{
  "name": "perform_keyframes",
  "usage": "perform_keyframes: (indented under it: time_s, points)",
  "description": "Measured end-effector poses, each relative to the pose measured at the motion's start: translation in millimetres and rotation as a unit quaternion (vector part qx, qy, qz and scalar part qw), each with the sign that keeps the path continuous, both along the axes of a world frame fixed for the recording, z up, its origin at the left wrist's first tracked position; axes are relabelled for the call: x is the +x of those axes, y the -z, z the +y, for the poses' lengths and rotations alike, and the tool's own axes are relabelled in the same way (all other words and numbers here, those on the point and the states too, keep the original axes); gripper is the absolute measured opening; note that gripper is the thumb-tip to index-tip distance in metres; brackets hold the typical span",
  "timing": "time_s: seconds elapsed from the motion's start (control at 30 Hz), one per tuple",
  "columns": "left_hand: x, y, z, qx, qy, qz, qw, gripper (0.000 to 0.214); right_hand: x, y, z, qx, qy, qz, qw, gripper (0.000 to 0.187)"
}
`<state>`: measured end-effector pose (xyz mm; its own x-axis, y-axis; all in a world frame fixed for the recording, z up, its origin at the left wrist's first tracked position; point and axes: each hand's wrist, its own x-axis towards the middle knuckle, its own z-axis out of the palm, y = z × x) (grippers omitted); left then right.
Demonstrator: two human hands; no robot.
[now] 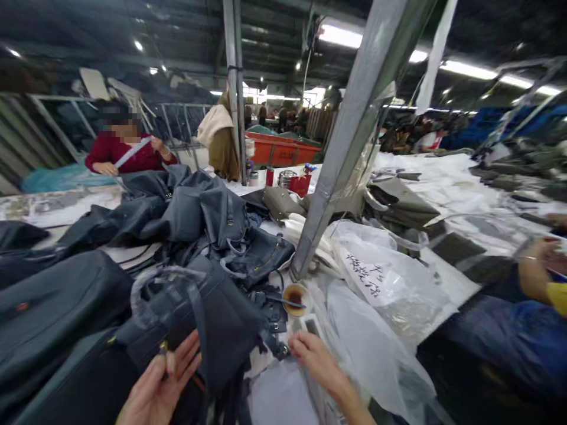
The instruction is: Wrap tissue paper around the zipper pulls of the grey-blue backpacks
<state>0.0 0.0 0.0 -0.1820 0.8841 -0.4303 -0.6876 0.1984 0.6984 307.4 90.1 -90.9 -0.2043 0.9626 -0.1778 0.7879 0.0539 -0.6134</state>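
Note:
A dark blue handbag (221, 319) with wrapped handles lies in front of me, among several more dark blue bags (66, 295). At its near side, my left hand (166, 378) is turned palm up, thumb and forefinger closed at a small gold-coloured fitting (163, 347); the other fingers stretch out against the bag. My right hand (312, 354) is right of the bag with its fingers pinched together; what they hold, if anything, is too small to tell. Dark straps with buckles (277, 324) lie close to its fingertips. Just beyond stands a cup of brown liquid (293, 298), a thin stick across its rim.
A slanting metal post (341, 153) rises from the table behind the cup. Clear plastic bags (376, 330), one under handwritten paper (365, 277), lie right. Olive bags (401, 203) are farther back. One person in red (128, 147) sits across; another person's arm (534, 271) shows at right.

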Motion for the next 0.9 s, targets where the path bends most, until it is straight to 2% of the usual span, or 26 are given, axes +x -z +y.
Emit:
perform_keyframes:
  time_s: [0.17, 0.33, 0.43, 0.53, 0.63, 0.77, 0.9]
  points:
    - [-5.0, 8.3, 11.9, -0.005, 0.001, -0.014, 1.0, 0.034, -23.1, 6.7, 26.8, 0.028, -0.004, -0.019, 0.999, 0.035]
    - [-18.2, 7.4, 24.1, -0.015, -0.027, -0.013, 0.999, 0.031, -23.5, 4.2, 87.5, 0.008, -0.082, -0.06, 0.995, 0.03]
    - [-30.1, 8.8, 41.2, -0.013, -0.051, 0.004, 0.999, 0.03, -23.7, 15.8, 104.3, -0.034, -0.136, -0.088, 0.986, 0.02]
    - [-41.1, 14.7, 59.5, -0.017, -0.077, 0.014, 0.997, 0.032, -29.7, 32.6, 85.9, -0.078, -0.176, -0.118, 0.974, 0.016]
    - [-45.3, 20.6, 69.2, -0.01, -0.084, 0.013, 0.996, 0.033, -37.5, 45.3, 43.9, -0.103, -0.198, -0.142, 0.964, 0.012]
    - [-43.3, 25.7, 65.2, 0.003, -0.064, 0.005, 0.998, 0.031, -43.8, 51.7, -12.9, -0.11, -0.194, -0.18, 0.958, 0.039]
    - [-41.2, 29.2, 56.0, 0.001, -0.062, 0.013, 0.998, 0.031, -42.3, 51.4, -51.1, -0.104, -0.201, -0.199, 0.954, 0.051]
